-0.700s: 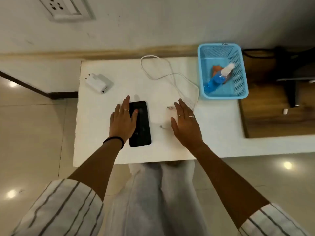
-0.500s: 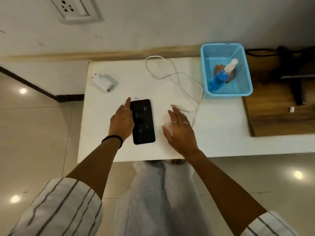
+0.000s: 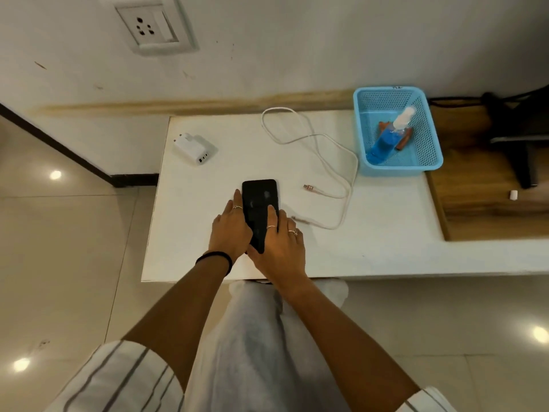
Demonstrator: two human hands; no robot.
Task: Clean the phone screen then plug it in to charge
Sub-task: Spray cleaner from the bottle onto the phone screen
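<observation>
**A:** Phone [image 3: 259, 203] flat on the white desk [image 3: 386, 248], just left of frame centre, screen up and smudgy. Why both hands on it?

**B:** Looks like getting set to lift it. Left hand [image 3: 230, 230] laid along the left edge, fingers mostly straight, touching rather than clamped. Right hand [image 3: 279, 245] lying over the lower right part, fingers out flat over the glass, grip not closed round anything as far as can be told. Thumbs hidden, so can't swear to that.

**A:** And the cleaning stuff?

**B:** Untouched, probably. Spray bottle [image 3: 389, 135] lying tilted in the blue basket [image 3: 398, 169] at upper right, something orange under it, maybe the cloth, too hidden to say. So cleaning not begun.

**A:** Charging bits?

**B:** Cable [image 3: 315, 138] looped loose right of the phone, one plug end [image 3: 309, 187] lying free near it. Adapter [image 3: 194, 148] on its side at the desk's upper left, nothing plugged in. Socket [image 3: 148, 25] on the wall, top left of frame, above the adapter. Handy layout for later.
</observation>
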